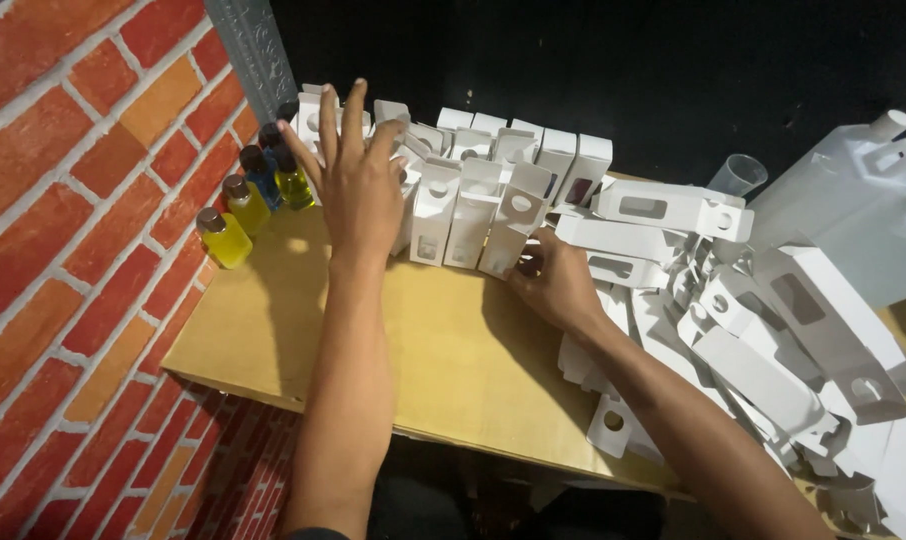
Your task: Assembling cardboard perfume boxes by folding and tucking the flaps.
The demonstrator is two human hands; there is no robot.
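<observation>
White cartons upright in rows along the bench's far edge; left hand, fingers spread, flat against the left end of the row; right hand, fingers curled, touching a front carton's base. Small bottles at far-left corner; flat cartons heaped at right edge.

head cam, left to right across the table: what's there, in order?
Brick wall → small bottles of yellow and blue liquid → left hand → upright white boxes → right hand → heap of flat white boxes → white plastic jug.
</observation>
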